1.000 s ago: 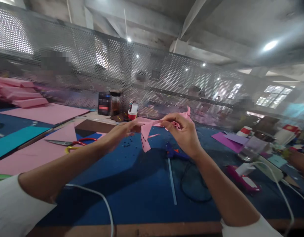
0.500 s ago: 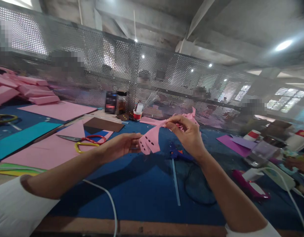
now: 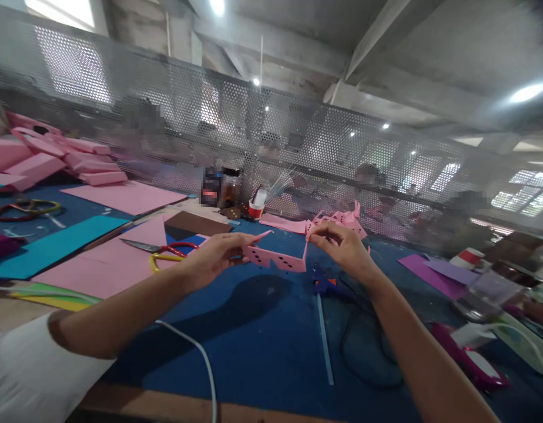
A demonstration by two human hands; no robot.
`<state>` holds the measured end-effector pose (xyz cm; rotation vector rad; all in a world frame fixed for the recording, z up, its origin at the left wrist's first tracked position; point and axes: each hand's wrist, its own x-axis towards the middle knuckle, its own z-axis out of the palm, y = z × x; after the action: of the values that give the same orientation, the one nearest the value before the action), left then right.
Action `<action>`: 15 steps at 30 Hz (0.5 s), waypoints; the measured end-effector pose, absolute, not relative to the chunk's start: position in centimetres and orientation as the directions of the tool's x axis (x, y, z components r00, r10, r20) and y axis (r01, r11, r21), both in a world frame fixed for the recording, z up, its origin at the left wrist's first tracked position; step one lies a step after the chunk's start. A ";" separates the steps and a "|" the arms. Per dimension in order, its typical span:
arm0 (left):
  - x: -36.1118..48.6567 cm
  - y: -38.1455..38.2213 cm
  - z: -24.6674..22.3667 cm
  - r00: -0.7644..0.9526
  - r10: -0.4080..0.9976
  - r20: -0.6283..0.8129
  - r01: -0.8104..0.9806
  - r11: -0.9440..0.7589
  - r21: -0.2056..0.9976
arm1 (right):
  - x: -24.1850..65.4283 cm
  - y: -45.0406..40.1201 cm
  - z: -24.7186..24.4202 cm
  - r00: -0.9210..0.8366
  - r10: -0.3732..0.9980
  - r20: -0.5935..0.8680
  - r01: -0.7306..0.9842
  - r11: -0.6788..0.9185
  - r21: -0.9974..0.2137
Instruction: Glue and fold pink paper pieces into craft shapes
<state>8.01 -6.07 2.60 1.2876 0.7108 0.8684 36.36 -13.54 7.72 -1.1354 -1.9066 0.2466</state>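
Pink dark-spotted thin strip (image 3: 287, 262): long axis crosswise before us;
Left fingers (image 3: 237, 239): clamped on one end;
Right fingers (image 3: 328, 228): pinching its upturned end

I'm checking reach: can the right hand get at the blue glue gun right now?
Probably yes: the blue glue gun lies mostly exposed near the right hand, though that's busy holding the pink strip.
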 end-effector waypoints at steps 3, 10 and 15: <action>8.0 -6.0 2.3 0.452 0.889 0.077 -0.140 -0.014 0.990 | 36.8 -13.2 7.4 -0.225 0.815 0.534 0.644 0.536 -0.546; 8.5 -6.8 2.5 0.406 0.902 0.146 -0.092 -0.119 0.989 | 36.5 -13.4 7.5 -0.286 0.860 0.422 0.564 0.507 -0.652; 8.9 -8.0 3.0 0.437 0.885 0.161 -0.041 -0.160 0.986 | 34.9 -13.5 6.9 -0.188 0.874 0.447 0.536 0.473 -0.699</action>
<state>8.91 -7.98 3.00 1.5067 0.7796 0.9790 34.87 -13.50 6.85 -1.1826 -1.8614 0.4963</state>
